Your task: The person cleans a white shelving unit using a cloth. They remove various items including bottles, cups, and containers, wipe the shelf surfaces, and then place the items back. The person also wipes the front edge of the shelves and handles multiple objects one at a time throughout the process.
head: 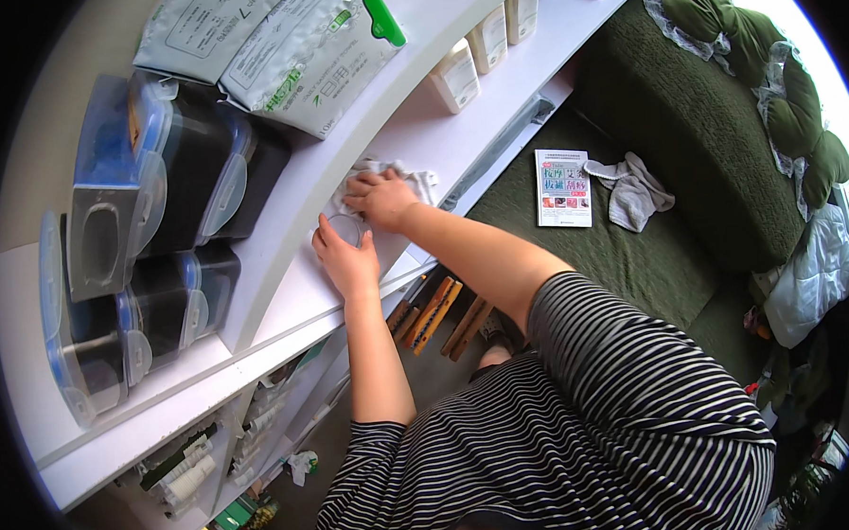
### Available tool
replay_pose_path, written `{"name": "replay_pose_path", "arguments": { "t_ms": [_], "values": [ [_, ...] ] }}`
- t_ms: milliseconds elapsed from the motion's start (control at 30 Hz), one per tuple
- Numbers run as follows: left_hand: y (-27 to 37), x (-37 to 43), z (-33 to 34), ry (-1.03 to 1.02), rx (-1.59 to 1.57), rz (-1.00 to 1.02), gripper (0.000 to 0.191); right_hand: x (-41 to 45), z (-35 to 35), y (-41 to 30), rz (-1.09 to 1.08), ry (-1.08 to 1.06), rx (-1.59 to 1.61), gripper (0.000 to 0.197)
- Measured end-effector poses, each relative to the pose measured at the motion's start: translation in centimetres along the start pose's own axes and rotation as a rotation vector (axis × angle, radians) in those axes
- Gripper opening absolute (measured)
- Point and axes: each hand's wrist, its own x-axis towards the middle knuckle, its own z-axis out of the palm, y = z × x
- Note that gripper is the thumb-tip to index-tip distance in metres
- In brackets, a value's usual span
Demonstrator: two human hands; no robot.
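Observation:
On the white shelf, my right hand (384,198) presses with spread fingers on a crumpled light cloth with grey stripes (421,180). Close beside it, my left hand (347,261) curves its thumb and fingers around a round, clear object (347,229), which looks like a glass or plastic container. The cloth lies partly behind this clear object and under my right hand. Several white bottles (455,77) stand farther along the same shelf.
Silver-white towel packs (309,57) lie above, over the curved shelf divider. Clear lidded containers (157,170) are stacked at left. A green sofa (638,277) at right holds a book (562,188) and a grey-white cloth (634,192). Wooden pieces (437,314) are below the shelf edge.

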Motion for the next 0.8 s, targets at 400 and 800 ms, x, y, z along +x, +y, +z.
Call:
{"name": "replay_pose_path", "arguments": {
  "t_ms": [400,800],
  "values": [
    [-2.3,1.6,0.5,0.024,0.139,-0.059,0.088,5.7,-0.4,2.6,0.197,0.142,-0.051,0.035],
    [-1.2,1.2,0.0,-0.075,0.149,-0.118,0.082,5.7,-1.1,6.5,0.498,0.352,-0.154,0.041]
  ]
}}
